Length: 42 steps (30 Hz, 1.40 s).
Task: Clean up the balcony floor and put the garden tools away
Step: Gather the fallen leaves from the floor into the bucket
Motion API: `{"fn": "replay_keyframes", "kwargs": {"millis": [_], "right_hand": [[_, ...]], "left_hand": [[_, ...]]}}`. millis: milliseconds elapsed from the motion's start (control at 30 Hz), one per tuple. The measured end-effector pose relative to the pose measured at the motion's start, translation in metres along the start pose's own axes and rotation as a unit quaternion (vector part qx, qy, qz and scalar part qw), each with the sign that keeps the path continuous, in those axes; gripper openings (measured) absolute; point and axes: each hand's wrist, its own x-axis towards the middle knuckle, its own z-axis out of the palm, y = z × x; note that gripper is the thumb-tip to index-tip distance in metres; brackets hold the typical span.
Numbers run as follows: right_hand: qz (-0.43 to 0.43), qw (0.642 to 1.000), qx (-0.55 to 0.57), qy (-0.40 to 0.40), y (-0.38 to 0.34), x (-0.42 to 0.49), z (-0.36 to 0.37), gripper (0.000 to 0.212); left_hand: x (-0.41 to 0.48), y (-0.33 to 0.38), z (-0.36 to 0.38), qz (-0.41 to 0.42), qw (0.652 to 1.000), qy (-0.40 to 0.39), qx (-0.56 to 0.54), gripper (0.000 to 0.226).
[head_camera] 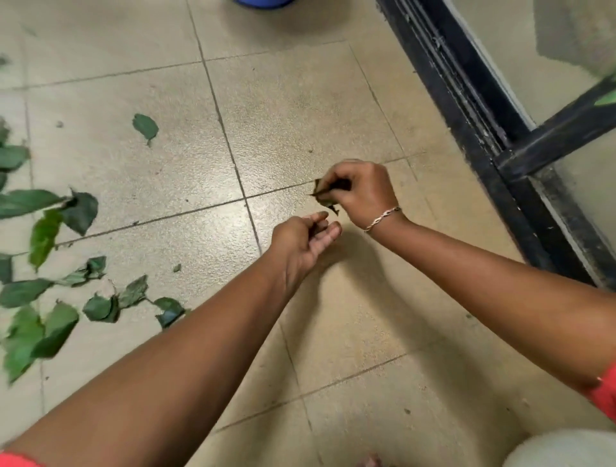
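Note:
My right hand [361,191], with a bracelet on its wrist, grips a small bunch of dark leaves [325,196] just above the beige tiled floor [293,110]. Just below and left of it hovers my left hand [305,241], fingers loosely curled, palm facing right, with nothing visible in it. Several green leaves [50,266] lie scattered over the tiles at the left. One single leaf [145,126] lies apart, farther up.
A black metal door frame and sliding track [473,110] runs along the right side. A blue container's base [263,2] shows at the top edge. A white rounded object [563,448] sits at the bottom right corner.

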Motion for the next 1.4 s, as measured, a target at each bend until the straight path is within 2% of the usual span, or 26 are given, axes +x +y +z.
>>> {"fn": "replay_keyframes", "kwargs": {"millis": [67,133,200,267,367,433,533,567,633,700,733,767,800,833,900,967,1067,1100,1133,1233,1333,1400], "right_hand": [[-0.041,0.999,-0.016,0.007,-0.025,0.014,0.017,0.016],[-0.093,0.994,-0.057,-0.01,-0.049,0.028,0.029,0.019],[-0.181,0.976,-0.122,-0.026,-0.076,0.038,0.04,0.021],[-0.251,0.956,-0.154,0.004,-0.101,0.051,0.048,0.02],[-0.265,0.948,-0.175,0.025,-0.138,0.075,0.053,0.016],[-0.241,0.953,-0.167,-0.079,-0.155,0.082,0.063,0.016],[-0.295,0.915,-0.095,-0.26,-0.182,0.064,0.101,0.027],[-0.304,0.908,-0.063,-0.28,-0.185,0.052,0.116,0.033],[-0.277,0.921,-0.012,-0.274,-0.175,0.028,0.145,0.048],[-0.24,0.922,-0.073,-0.295,-0.147,0.004,0.165,0.063],[-0.226,0.894,-0.158,-0.353,-0.13,-0.007,0.173,0.077],[-0.218,0.847,-0.243,-0.42,-0.115,-0.019,0.177,0.094],[-0.217,0.802,-0.299,-0.47,-0.104,-0.031,0.181,0.109],[-0.215,0.775,-0.326,-0.497,-0.095,-0.043,0.184,0.12],[-0.254,0.749,-0.358,-0.496,-0.087,-0.065,0.19,0.129],[-0.325,0.745,-0.365,-0.454,-0.084,-0.084,0.196,0.119],[-0.438,0.773,-0.271,-0.37,-0.062,-0.105,0.202,0.053],[-0.454,0.789,-0.228,-0.346,-0.057,-0.107,0.199,0.035],[-0.451,0.802,-0.201,-0.336,-0.057,-0.104,0.197,0.026],[-0.387,0.848,-0.164,-0.323,-0.071,-0.085,0.197,0.026],[-0.229,0.938,-0.099,-0.242,-0.1,-0.058,0.203,0.015],[-0.15,0.969,-0.023,-0.195,-0.121,-0.044,0.208,0.017]], "left_hand": [[-0.008,0.031,-0.006,0.016,0.998,-0.002,-0.061,0.035],[-0.022,0.065,-0.01,0.05,0.997,0.0,-0.054,0.043],[-0.044,0.101,-0.009,0.075,0.997,-0.02,0.011,0.045],[-0.062,0.132,-0.004,0.109,0.99,-0.039,0.084,0.039],[-0.077,0.172,-0.017,0.167,0.959,-0.004,0.227,0.032],[-0.083,0.194,-0.046,0.167,0.921,0.041,0.349,0.034],[-0.098,0.215,-0.113,0.154,0.866,0.122,0.46,0.05],[-0.104,0.217,-0.135,0.151,0.858,0.136,0.472,0.053],[-0.11,0.215,-0.174,0.148,0.856,0.149,0.473,0.054],[-0.109,0.208,-0.213,0.132,0.861,0.162,0.464,0.049],[-0.106,0.204,-0.23,0.118,0.866,0.165,0.458,0.046],[-0.102,0.197,-0.246,0.103,0.872,0.162,0.451,0.043],[-0.099,0.191,-0.259,0.087,0.878,0.156,0.444,0.04],[-0.098,0.184,-0.269,0.072,0.884,0.146,0.439,0.037],[-0.098,0.172,-0.282,0.047,0.892,0.122,0.433,0.031],[-0.098,0.163,-0.29,0.031,0.9,0.105,0.422,0.027],[-0.093,0.155,-0.296,0.005,0.917,0.081,0.391,0.034],[-0.091,0.154,-0.297,-0.006,0.921,0.077,0.381,0.037],[-0.089,0.153,-0.298,-0.016,0.924,0.075,0.373,0.041],[-0.083,0.15,-0.292,-0.034,0.933,0.068,0.353,0.043],[-0.082,0.146,-0.279,-0.045,0.938,0.051,0.339,0.043],[-0.084,0.145,-0.271,-0.053,0.948,0.035,0.311,0.045]]}}
